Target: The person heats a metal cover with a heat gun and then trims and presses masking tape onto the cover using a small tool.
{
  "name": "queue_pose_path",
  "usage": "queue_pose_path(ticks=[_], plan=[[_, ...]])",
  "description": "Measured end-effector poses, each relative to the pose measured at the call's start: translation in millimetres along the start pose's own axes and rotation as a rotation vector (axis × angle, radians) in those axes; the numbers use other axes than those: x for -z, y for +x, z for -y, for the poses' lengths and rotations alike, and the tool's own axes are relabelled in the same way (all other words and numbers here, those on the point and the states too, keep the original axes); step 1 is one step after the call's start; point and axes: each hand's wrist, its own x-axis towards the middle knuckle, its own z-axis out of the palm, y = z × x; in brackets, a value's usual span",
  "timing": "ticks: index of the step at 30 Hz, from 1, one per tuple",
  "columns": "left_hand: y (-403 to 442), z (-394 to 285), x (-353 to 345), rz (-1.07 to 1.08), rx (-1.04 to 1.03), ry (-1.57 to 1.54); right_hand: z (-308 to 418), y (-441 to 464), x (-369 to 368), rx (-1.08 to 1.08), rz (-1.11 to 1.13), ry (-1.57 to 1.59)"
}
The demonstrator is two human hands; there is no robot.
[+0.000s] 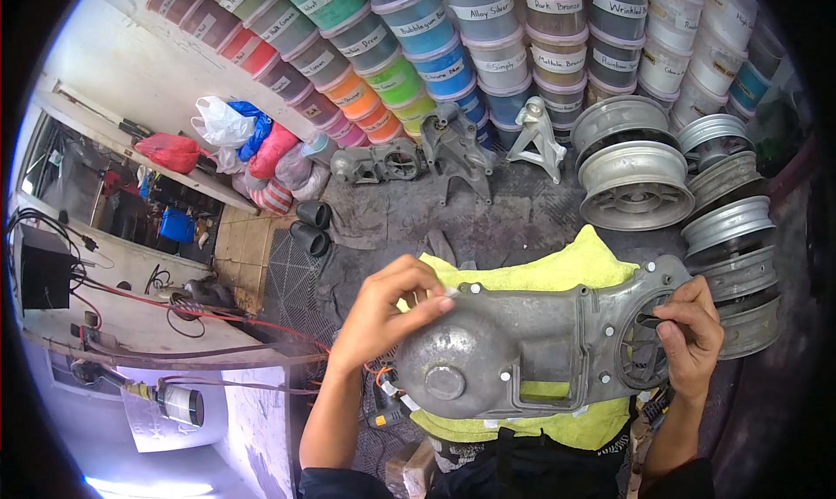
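A grey metal engine cover [549,325] lies over a yellow-green towel [540,274], with several small white plugs in holes around its edge. At the cover's upper left, my left hand [396,307] pinches a small whitish piece between thumb and forefinger. My right hand [692,335] is at the round grille on the cover's right end, its thumb and forefinger closed together near the rim. What it holds, if anything, is too small to make out.
Stacked labelled tubs [501,64] line the back. Metal wheels [636,181] are piled at the right. More grey castings [457,155] stand beyond the towel. A red hose [200,312] and a black box [45,268] are at the left, with black slippers [311,229] on the floor.
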Motion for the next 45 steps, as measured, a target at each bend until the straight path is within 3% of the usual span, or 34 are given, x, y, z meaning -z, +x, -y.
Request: queue_pose_path(ticks=[2, 3, 6, 16, 24, 31, 39, 45], plan=[[-11, 15, 3, -0.125, -0.041, -0.146, -3, 3, -1, 0.008, 0.012, 0.001], [-19, 13, 6, -0.178, 0.114, -0.241, -2, 6, -2, 0.003, 0.032, 0.005], [-40, 21, 9, -0.344, 0.274, -0.401, 2, 21, -11, 0.020, 0.143, -0.022], [-100, 45, 9, -0.482, 0.385, -0.484, 6, 100, -94, 0.373, 0.660, -0.176], [-139, 79, -5, -0.544, 0.500, -0.545, -7, 118, -141, 0.556, 0.852, -0.168], [-158, 97, -11, -0.590, 0.582, -0.499, -31, 129, -128, 0.352, 0.909, -0.198], [-159, 115, -26, -0.478, 0.701, -0.404, -20, 122, -145, 0.354, 0.943, -0.079], [-192, 137, -28, -0.563, 0.695, -0.348, -29, 134, -114, 0.269, 0.877, -0.181]])
